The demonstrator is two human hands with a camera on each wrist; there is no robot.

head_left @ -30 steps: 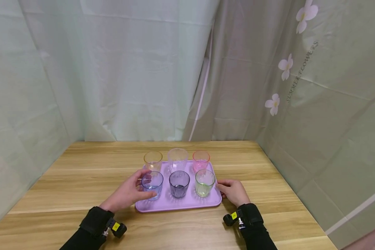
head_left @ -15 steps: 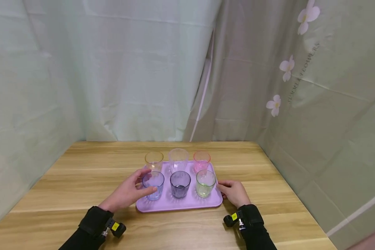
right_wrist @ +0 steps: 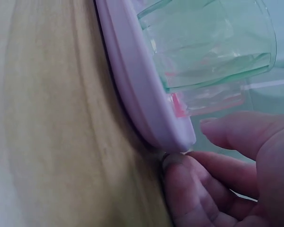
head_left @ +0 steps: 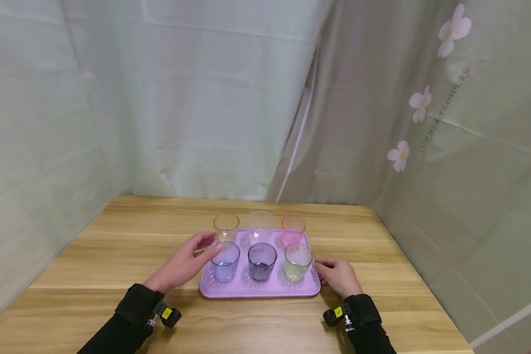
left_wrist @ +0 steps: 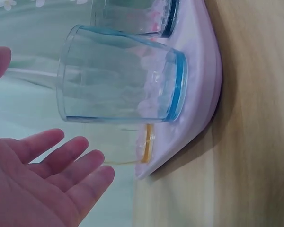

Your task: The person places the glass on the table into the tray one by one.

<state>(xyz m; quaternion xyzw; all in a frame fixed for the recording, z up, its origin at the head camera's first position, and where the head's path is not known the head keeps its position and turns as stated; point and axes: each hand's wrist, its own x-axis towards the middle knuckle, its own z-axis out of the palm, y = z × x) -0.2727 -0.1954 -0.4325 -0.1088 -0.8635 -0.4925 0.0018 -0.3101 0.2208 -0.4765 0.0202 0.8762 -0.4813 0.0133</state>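
Note:
A lilac tray (head_left: 261, 291) bears several clear tinted glasses in two rows. Beside the near-left blue glass (head_left: 225, 265), my left hand (head_left: 183, 260) is spread, its fingers relaxed. In the left wrist view a gap separates the fingers (left_wrist: 71, 165) from the blue glass (left_wrist: 118, 78); the thumb is above its rim. My right hand (head_left: 339, 276) holds the tray's right edge. In the right wrist view the thumb (right_wrist: 232, 132) lies over the rim and curled fingers (right_wrist: 184, 189) sit at its underside. Nearest to this hand stands the green glass (head_left: 298, 263).
A dark grey glass (head_left: 262, 263) stands in the middle of the near row. Behind are a yellow glass (head_left: 226, 227), a taller clear glass (head_left: 260, 227) and a pink glass (head_left: 293, 231). Curtains (head_left: 194, 98) enclose the wooden table (head_left: 115, 250).
My left hand has drawn away from around the blue glass, its thumb lifting up toward the rim. The right hand stays at the tray's edge. The head view has shifted slightly.

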